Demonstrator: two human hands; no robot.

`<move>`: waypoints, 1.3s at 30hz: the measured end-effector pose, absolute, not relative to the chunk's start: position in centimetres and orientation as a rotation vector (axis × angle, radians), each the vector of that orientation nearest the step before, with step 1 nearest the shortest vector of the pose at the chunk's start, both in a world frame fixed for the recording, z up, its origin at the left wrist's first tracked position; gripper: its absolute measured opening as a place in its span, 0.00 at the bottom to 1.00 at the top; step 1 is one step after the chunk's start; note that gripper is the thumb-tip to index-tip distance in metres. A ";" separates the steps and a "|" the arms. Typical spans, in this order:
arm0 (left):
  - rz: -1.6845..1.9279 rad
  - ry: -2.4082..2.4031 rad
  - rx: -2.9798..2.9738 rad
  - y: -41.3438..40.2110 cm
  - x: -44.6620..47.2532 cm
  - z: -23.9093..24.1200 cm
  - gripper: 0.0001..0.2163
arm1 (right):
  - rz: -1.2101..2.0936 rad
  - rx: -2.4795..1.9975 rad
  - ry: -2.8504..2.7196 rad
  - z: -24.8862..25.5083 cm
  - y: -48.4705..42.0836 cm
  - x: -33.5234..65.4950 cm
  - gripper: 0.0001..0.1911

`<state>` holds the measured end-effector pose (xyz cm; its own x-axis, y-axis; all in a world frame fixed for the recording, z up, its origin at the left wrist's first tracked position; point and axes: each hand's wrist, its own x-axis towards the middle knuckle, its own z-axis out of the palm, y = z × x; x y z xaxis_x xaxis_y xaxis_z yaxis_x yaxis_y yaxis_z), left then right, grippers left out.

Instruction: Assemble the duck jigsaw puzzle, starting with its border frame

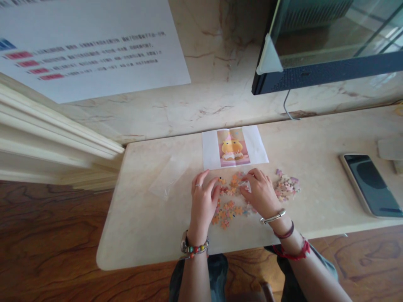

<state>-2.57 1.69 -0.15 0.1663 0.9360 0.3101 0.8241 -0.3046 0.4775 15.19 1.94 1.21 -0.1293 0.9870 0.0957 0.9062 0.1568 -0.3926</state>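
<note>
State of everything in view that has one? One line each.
Left hand: fingers bent, at the puzzle pieces; grip unclear
Right hand: fingers curled over pieces; grip unclear
Puzzle pieces: loose, spread out
Right-hand pile: loose, heaped
Printed sheet: picture up, creased
Clear bag: lying flat
Phone: face up, screen dark

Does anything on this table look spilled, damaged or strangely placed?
Only one small oddity: the white paper sheet bearing a yellow cartoon figure has a crease down its middle, as if once folded. The small multicoloured jigsaw pieces lie loose but gathered in clusters, so they don't look spilled.
</note>
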 end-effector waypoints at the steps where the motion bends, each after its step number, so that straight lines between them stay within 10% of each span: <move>1: 0.832 1.720 2.238 1.7 -2.5 -0.2 0.09 | 0.338 -1.829 -2.101 1.2 1.9 15.1 0.04; 39: 0.801 1.239 2.495 0.4 8.0 1.5 0.08 | 0.314 -1.753 -2.075 2.3 -0.5 29.7 0.05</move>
